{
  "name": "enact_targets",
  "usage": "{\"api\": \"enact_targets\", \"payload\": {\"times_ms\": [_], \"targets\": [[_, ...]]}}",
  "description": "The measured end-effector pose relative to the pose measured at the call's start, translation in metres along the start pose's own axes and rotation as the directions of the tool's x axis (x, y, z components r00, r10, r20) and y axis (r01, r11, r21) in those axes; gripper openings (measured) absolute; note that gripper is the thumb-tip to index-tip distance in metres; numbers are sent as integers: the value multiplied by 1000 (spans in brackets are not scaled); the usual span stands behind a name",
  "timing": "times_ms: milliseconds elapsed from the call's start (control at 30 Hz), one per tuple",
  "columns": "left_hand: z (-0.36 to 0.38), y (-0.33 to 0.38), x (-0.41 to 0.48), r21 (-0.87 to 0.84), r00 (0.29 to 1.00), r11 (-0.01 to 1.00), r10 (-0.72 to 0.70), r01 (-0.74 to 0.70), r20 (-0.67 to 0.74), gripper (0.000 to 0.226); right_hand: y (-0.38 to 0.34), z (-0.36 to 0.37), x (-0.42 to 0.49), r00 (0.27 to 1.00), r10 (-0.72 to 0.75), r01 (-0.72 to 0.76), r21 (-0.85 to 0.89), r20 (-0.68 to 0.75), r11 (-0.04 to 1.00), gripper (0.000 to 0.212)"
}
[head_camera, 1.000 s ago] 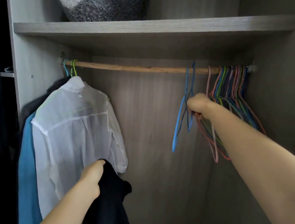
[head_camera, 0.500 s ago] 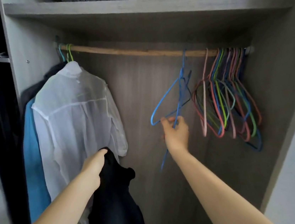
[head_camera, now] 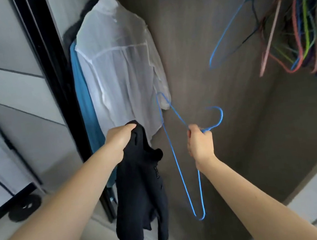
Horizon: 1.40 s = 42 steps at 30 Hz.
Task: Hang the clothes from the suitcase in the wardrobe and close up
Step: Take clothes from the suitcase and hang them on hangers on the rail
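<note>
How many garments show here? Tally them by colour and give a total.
White: 1, the hanging white shirt.
Blue: 1, the blue garment behind it.
Black or dark: 2, the black garment in the left hand, a blurred dark garment at the back.
Total: 4

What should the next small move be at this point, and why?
Probably slip one end of the blue hanger into the neck of the dark garment. The right hand grips the hanger just below its hook, free in the air. The left hand holds the garment by its top, hanging loose with no hanger in it.
</note>
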<state>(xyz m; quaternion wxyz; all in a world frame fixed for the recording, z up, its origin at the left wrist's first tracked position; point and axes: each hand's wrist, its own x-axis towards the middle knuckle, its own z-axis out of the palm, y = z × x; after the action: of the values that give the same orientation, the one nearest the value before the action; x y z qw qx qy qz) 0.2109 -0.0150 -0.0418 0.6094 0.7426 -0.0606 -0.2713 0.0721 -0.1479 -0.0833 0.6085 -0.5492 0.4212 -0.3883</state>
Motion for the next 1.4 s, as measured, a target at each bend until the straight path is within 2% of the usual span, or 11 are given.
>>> {"api": "enact_targets", "payload": {"times_ms": [100,233,433,567,667,767,867,1033,1233,1300,1400], "targets": [[-19,-8,-5,53,999,998,-18,20,-36,47,-53,23,-29,971,-151,98,273,183,957,38],[-42,-5,-17,75,999,997,-30,32,-25,34,-117,45,-41,925,-197,-23,568,323,822,42],[-63,16,-36,36,1000,999,3,-3,5,23,-118,80,-50,875,-248,-125,688,417,715,43],[-78,30,-46,-45,1000,999,-4,3,-10,24,-116,93,-56,801,-295,-199,697,520,689,45],[-87,42,-52,-172,999,985,12,-20,-46,19,-107,107,-51,693,-283,-206,559,663,804,45],[-105,54,-53,-340,993,938,27,-66,-117,16,-70,110,-37,590,-209,-22,274,780,962,48],[-126,54,-49,-417,981,899,61,-135,-186,11,-52,100,-20,494,-161,170,86,854,982,47],[-134,34,-42,-456,947,870,40,-190,-319,13,-64,99,9,447,-44,508,-213,893,835,45],[-137,20,-42,-428,932,884,22,-187,-361,15,-77,106,41,491,24,612,-364,871,702,53],[-140,17,-40,-432,924,887,-14,-165,-382,15,-83,105,43,491,21,668,-391,871,634,54],[-142,15,-40,-410,914,901,-42,-140,-403,13,-94,103,44,537,-17,713,-443,844,544,50]]}}
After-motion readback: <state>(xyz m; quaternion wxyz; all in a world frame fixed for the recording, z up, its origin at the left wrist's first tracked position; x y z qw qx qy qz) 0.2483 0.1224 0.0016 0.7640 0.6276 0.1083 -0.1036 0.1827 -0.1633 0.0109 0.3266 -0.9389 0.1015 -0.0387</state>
